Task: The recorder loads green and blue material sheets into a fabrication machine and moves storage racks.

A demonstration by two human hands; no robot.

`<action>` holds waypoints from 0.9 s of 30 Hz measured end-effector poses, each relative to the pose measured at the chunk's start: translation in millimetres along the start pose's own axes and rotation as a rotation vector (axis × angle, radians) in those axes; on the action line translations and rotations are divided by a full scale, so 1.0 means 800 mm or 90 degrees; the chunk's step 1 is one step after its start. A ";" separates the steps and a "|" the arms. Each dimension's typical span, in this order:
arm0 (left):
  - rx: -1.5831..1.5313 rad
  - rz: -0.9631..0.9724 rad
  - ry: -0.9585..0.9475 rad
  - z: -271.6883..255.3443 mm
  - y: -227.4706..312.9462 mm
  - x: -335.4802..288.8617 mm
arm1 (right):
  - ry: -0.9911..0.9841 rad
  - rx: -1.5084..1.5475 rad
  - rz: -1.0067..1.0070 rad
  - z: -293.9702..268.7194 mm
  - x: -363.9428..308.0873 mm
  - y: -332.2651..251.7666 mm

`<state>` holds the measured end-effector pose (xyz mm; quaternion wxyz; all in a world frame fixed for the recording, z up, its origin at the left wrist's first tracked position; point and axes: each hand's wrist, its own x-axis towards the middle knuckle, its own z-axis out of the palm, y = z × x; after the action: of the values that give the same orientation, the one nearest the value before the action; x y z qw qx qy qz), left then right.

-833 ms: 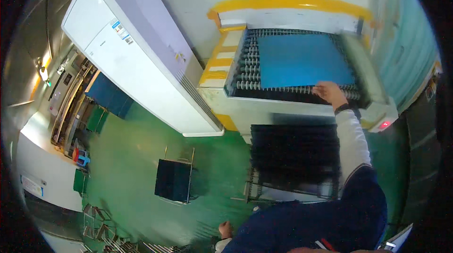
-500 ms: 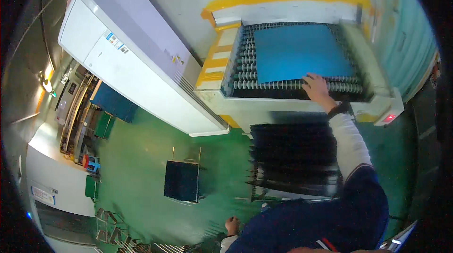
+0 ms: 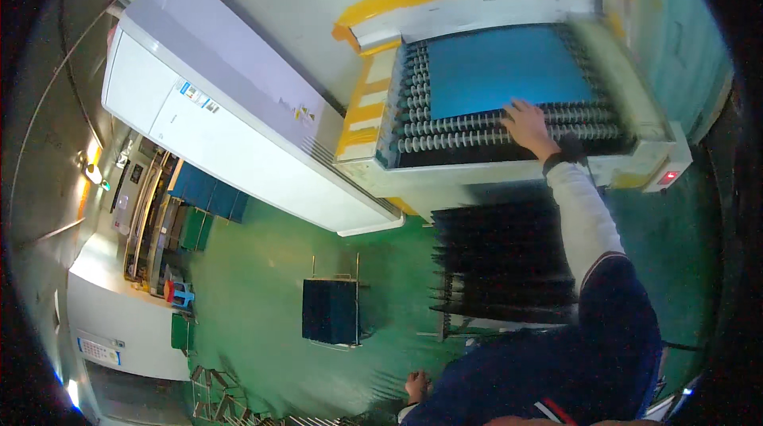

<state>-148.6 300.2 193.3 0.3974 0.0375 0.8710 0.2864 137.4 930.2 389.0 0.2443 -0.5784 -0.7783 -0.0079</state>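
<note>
A flat blue sheet point(image 3: 505, 68) lies on the rows of ridged rollers point(image 3: 453, 140) in the bed of a pale machine. At the sheet's near edge, my right hand point(image 3: 530, 128) reaches in from the right with its fingers apart. The fingertips are at or just over that edge; whether they press on it I cannot tell. Low in the view, my left hand point(image 3: 416, 386) hangs by my side, fingers loosely curled and nothing visible in them. Below the machine's front, a rack of dark panels point(image 3: 505, 263) stands close to my right forearm.
A tall white cabinet-like unit point(image 3: 262, 160) leans across the view left of the machine. On the green floor point(image 3: 262, 267) stands a small cart with a dark blue panel point(image 3: 330, 311). Metal racks point(image 3: 218, 394) are at the lower left. A red light point(image 3: 670, 177) glows on the machine's right corner.
The whole view has shifted a little. Against the machine, the blue sheet lies farther in, with more roller showing in front of it. My right hand has moved inward along with it.
</note>
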 end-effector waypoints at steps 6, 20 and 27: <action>-0.123 0.149 -0.167 0.018 -0.116 0.127 | 0.048 0.057 -0.011 -0.021 -0.018 0.022; 0.149 0.312 -0.200 -0.006 -0.066 0.133 | -0.131 -0.076 -0.056 -0.135 -0.150 -0.019; -0.147 0.069 -0.337 -0.013 -0.134 0.154 | -0.147 0.068 -0.112 -0.203 -0.289 -0.078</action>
<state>-222.8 242.0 59.5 0.5967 0.1123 0.6953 0.3847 190.4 654.5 458.9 0.1819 -0.4910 -0.8483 0.0789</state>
